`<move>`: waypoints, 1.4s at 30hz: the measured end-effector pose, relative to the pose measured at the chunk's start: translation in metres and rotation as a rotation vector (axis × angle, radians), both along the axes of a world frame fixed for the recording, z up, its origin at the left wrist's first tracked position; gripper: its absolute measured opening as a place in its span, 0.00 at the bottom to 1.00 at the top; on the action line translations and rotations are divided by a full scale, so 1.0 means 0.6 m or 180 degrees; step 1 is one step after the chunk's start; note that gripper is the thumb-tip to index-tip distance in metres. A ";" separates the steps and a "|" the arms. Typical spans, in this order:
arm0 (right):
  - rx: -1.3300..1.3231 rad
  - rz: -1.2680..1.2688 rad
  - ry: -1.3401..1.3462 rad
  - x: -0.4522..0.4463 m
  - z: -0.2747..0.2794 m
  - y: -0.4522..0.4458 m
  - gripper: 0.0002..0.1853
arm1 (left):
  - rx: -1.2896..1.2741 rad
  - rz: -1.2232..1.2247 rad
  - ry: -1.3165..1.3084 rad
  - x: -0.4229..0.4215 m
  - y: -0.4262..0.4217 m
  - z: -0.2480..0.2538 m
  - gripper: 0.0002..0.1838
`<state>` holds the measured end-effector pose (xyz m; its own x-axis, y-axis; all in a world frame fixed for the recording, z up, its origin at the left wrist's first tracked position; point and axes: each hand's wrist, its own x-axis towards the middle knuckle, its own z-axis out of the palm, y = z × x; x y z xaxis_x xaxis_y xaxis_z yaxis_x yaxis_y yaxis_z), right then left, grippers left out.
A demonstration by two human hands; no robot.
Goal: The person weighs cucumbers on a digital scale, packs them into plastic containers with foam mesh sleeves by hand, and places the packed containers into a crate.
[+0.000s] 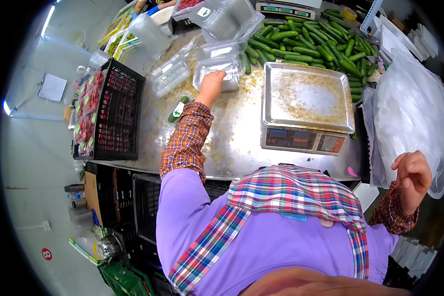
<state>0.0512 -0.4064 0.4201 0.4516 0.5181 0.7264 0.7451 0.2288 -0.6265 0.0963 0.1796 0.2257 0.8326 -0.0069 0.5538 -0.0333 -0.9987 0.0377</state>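
Observation:
My left hand [213,86] reaches forward over the metal table, its fingers closed on the near edge of a transparent plastic container [230,85]. Left of it lie more transparent trays [171,75]. Nearer to me, a packed cucumber [177,113] with a white-and-green label rests beside my left forearm. My right hand [413,175] is raised at the right, holding nothing, fingers loosely bent and apart, in front of a large bag of whitish plastic [409,118]. Between my hands stands a weighing scale [308,106] with a stained metal pan and nothing on it.
Many loose cucumbers [306,42] are heaped at the back right. A black crate [114,111] of red-filled packs stands at the table's left edge. Stacked plastic containers [222,19] and another scale [288,11] are at the back. A person's gloved hand [153,10] shows at top left.

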 end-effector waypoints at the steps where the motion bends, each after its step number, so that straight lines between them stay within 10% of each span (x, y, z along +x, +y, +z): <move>1: -0.0032 -0.0029 0.0011 0.001 0.002 -0.002 0.13 | 0.0259 0.0166 -0.0308 -0.005 0.003 -0.003 0.10; 14: -0.0601 -0.0475 0.0315 0.058 -0.005 -0.006 0.12 | 0.1299 0.1252 0.0333 -0.021 0.027 0.018 0.09; 25: -0.1103 -0.0694 0.0575 0.104 0.033 0.039 0.10 | -0.0138 0.0425 -0.0443 0.007 0.057 0.030 0.11; 42: -0.1529 -0.0805 0.0799 0.127 0.022 0.096 0.09 | -0.0033 -0.0140 0.0318 0.010 0.046 0.043 0.14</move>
<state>0.1275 -0.3487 0.4333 0.7314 0.6161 0.2924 0.5553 -0.2890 -0.7798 0.1024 0.2074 0.2512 0.8827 -0.0393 0.4683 -0.0727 -0.9959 0.0534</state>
